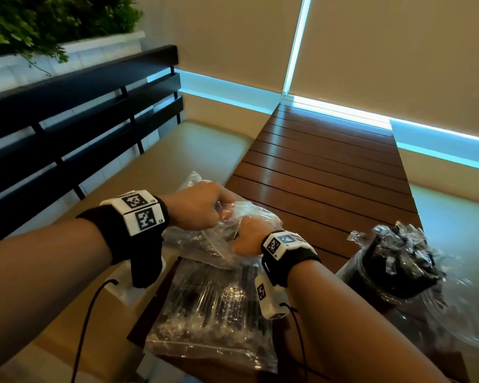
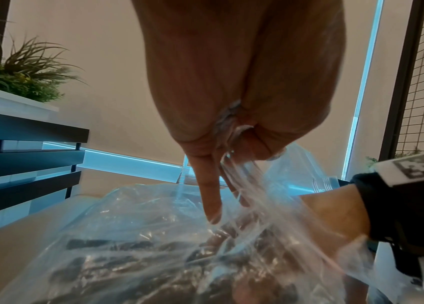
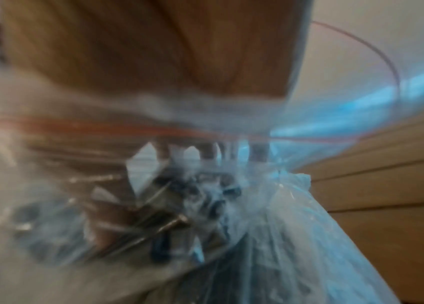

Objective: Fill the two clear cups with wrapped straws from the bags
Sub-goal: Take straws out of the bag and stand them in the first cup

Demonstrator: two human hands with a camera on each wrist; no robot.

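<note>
My left hand (image 1: 205, 207) pinches the rim of a clear zip bag (image 1: 255, 217) and holds it up over the wooden table (image 1: 329, 167). The same left hand (image 2: 234, 125) has its index finger pointing down in the left wrist view. My right hand (image 1: 246, 240) is inside the bag's mouth, its fingers (image 3: 205, 153) curled over a bunch of black wrapped straws (image 3: 174, 207); this view is blurred. A clear cup (image 1: 371, 275) at the right is packed with wrapped straws (image 1: 404, 252). A second clear cup (image 1: 462, 322) beside it is blurred.
Another zip bag (image 1: 210, 308) full of wrapped straws lies flat at the table's near end, under my arms. Beige bench cushions (image 1: 199, 150) flank the table. A black slatted rail (image 1: 80, 106) and a planter (image 1: 53, 23) stand at the left.
</note>
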